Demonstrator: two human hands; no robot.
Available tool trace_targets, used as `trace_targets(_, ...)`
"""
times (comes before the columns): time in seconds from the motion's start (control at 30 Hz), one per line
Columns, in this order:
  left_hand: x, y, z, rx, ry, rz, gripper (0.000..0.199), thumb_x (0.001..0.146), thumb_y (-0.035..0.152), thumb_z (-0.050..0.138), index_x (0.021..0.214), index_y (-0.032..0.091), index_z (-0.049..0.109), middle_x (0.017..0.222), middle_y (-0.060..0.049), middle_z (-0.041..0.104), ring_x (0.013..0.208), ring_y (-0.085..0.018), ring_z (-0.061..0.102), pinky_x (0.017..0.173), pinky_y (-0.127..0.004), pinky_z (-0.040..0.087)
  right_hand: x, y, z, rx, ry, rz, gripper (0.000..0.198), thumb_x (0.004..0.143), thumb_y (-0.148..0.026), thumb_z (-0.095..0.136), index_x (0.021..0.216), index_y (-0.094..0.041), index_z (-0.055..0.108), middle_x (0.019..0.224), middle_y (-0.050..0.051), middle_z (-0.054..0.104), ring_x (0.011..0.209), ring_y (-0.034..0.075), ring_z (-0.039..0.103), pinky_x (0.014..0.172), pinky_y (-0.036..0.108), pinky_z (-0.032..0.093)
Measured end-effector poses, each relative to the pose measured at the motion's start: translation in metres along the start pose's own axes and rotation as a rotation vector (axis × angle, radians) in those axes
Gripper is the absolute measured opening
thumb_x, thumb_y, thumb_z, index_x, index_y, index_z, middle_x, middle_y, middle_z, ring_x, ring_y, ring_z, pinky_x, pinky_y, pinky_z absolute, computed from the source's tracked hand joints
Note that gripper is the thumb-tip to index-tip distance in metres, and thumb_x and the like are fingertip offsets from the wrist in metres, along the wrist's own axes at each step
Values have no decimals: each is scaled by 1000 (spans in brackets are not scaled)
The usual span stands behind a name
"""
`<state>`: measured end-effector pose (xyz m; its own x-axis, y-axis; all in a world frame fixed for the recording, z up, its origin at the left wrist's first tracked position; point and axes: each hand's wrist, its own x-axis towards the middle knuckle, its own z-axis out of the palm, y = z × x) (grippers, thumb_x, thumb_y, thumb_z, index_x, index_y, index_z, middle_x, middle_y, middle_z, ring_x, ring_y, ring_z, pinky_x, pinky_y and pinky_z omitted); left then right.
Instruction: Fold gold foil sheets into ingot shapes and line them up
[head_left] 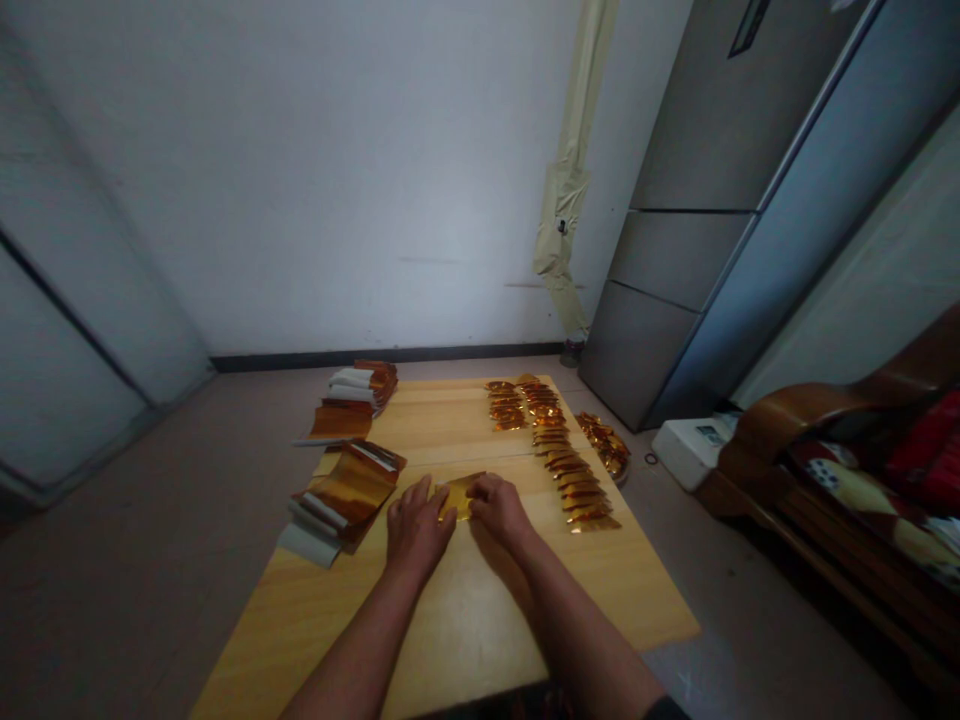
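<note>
In front of me a shiny gold foil paper sheet (pixel 454 500) lies on the wooden board, between my two hands. My left hand (pixel 418 520) rests over the sheet's left side, fingers stretched and spread, thumb toward its lower edge. At the right edge, my right hand (pixel 501 506) has its fingers curled together in a pinch on the same sheet. Left of my left hand is a loose stack of gold foil papers (pixel 352 490) with pale backs. Folded gold foil pieces (pixel 574 475) stand in an overlapping row to the right.
Another foil paper stack (pixel 349 405) lies at the board's far left corner. More folded pieces (pixel 506 405) sit at the far right, and a heaped container (pixel 604 445) stands beyond the board (pixel 465 620). A refrigerator (pixel 675 230), white box (pixel 686 450) and wooden sofa (pixel 810 420) are rightward.
</note>
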<state>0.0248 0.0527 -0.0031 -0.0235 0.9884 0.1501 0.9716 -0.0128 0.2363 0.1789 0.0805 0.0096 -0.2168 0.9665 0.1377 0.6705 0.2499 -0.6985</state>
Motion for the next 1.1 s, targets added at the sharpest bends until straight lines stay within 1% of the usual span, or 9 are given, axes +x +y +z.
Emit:
trace_targets(0.1, 1, -1, 1, -15, -15, -6, 42, 87, 36, 51, 127, 26, 62, 145, -11, 49, 131, -28, 43, 106, -45, 32, 2, 3, 15, -63, -35, 80, 25, 66, -3, 54, 76, -20, 70, 83, 0, 70, 81, 13, 62, 71, 18, 42)
trace_targets(0.17, 2, -1, 0, -25, -36, -13, 45, 86, 40, 52, 128, 28, 61, 146, -10, 48, 133, -28, 42, 107, -45, 30, 2, 6, 19, -106, -46, 89, 25, 66, -4, 54, 75, -20, 70, 86, 0, 71, 81, 13, 62, 69, 17, 42)
trace_targets(0.33, 4, -6, -4, -21, -85, -13, 51, 81, 46, 56, 130, 31, 59, 149, -7, 45, 134, -29, 40, 109, -46, 29, 3, 7, 17, -160, -66, 82, 24, 66, -5, 56, 77, -21, 71, 89, 0, 72, 83, 12, 63, 67, 16, 41)
trace_targets(0.47, 7, -16, -7, -20, -144, 55, 51, 82, 41, 54, 132, 35, 57, 151, -5, 43, 134, -28, 40, 109, -46, 28, 4, 4, 12, -131, -91, 93, 24, 66, -5, 56, 77, -20, 71, 89, 1, 72, 82, 13, 63, 67, 16, 41)
trace_targets(0.63, 11, -27, -12, -7, -243, 111, 54, 83, 34, 48, 138, 34, 51, 155, -4, 37, 139, -28, 35, 110, -47, 27, 3, 1, 9, -100, -102, 90, 25, 65, -2, 55, 75, -20, 70, 87, 1, 72, 83, 13, 63, 71, 16, 43)
trace_targets(0.8, 15, -32, -15, -11, -317, 129, 62, 79, 20, 43, 140, 33, 49, 156, -2, 35, 140, -27, 34, 111, -46, 27, 3, -2, 6, -106, -105, 95, 26, 65, -2, 55, 75, -19, 71, 87, 1, 72, 83, 13, 64, 72, 16, 43)
trace_targets(0.9, 15, -32, -12, -70, -286, 88, 64, 77, 20, 42, 140, 32, 48, 155, -1, 37, 139, -25, 35, 110, -45, 29, 3, -2, 6, -101, -106, 104, 26, 64, -3, 55, 75, -20, 72, 88, 1, 72, 82, 13, 64, 69, 16, 43)
trace_targets(1.0, 13, -28, -7, -143, -179, 38, 62, 81, 28, 43, 143, 27, 43, 152, -2, 42, 136, -25, 38, 110, -43, 30, 3, 0, 6, -82, -125, 107, 27, 63, -3, 55, 75, -19, 72, 89, 2, 72, 81, 14, 64, 67, 17, 42)
trace_targets(1.1, 12, -20, -2, -169, -85, -21, 54, 82, 31, 45, 135, 25, 50, 146, -4, 49, 132, -25, 43, 110, -42, 30, 5, 2, 8, -82, -140, 99, 27, 62, -3, 55, 75, -19, 72, 89, 3, 73, 82, 15, 64, 69, 19, 42)
